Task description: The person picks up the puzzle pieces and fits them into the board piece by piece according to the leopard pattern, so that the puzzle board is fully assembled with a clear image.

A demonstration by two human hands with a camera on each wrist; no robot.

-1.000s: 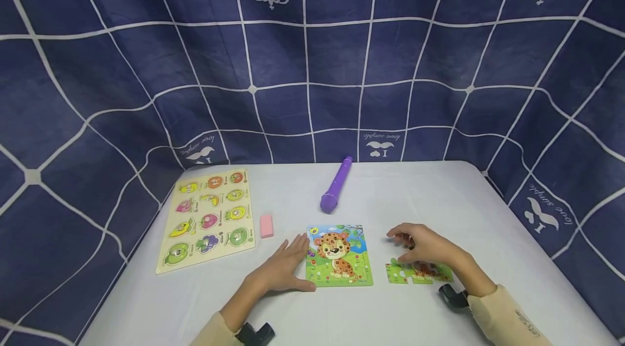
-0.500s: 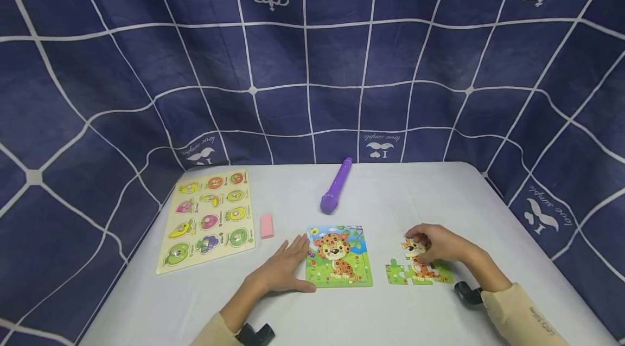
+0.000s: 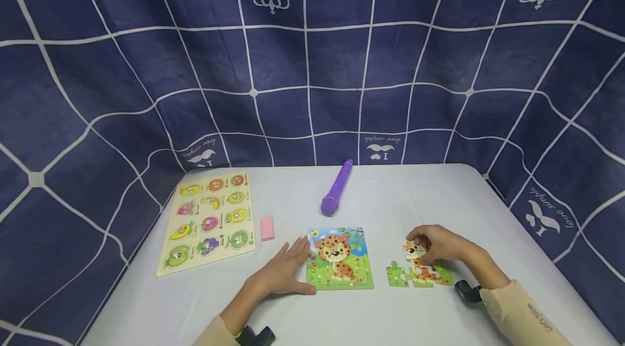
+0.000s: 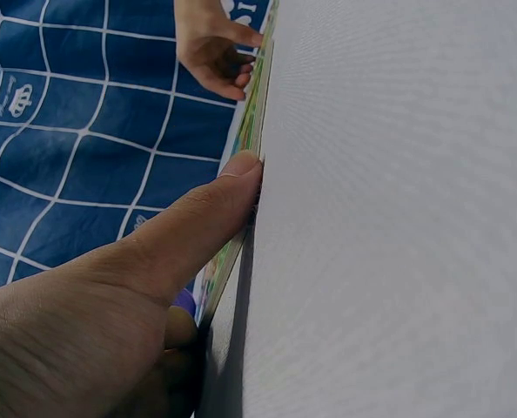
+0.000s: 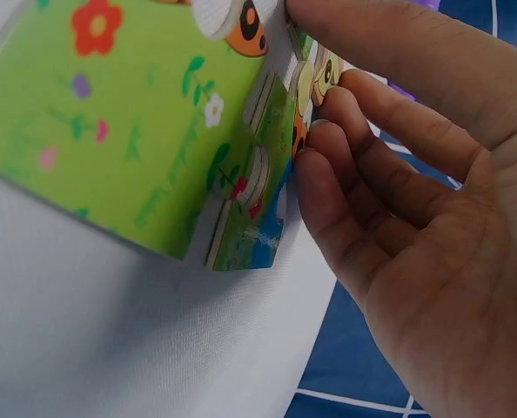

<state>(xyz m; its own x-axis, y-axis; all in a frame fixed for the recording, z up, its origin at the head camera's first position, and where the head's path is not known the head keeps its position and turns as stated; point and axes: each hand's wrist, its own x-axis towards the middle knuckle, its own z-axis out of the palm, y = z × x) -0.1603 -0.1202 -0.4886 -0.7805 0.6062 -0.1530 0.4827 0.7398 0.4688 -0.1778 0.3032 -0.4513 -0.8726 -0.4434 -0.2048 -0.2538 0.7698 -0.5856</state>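
Observation:
My left hand (image 3: 282, 271) lies flat at the left side of a leopard picture jigsaw (image 3: 358, 267) in the head view. Its thumb touches the board's edge in the left wrist view. Right of the board, my right hand (image 3: 443, 244) holds a leopard-face puzzle piece (image 3: 412, 251) between thumb and curled fingers. Joined or close below it lie several loose puzzle pieces (image 3: 396, 276), green with flowers and orange leopard parts. A green flowered piece (image 5: 137, 131) fills the left of the right wrist view. The hand partly hides the pieces' right side.
A purple toy microphone (image 3: 336, 188) lies behind the jigsaw. Left of it are a pink block (image 3: 267, 229) and a wooden fruit peg board (image 3: 195, 251). The white table (image 3: 351, 319) ends at a blue checked curtain (image 3: 337, 58).
My right hand has drawn back to the right and curled at the leopard-face piece, uncovering the pieces below. It stays nearly still over the last half second. The left hand has not moved.

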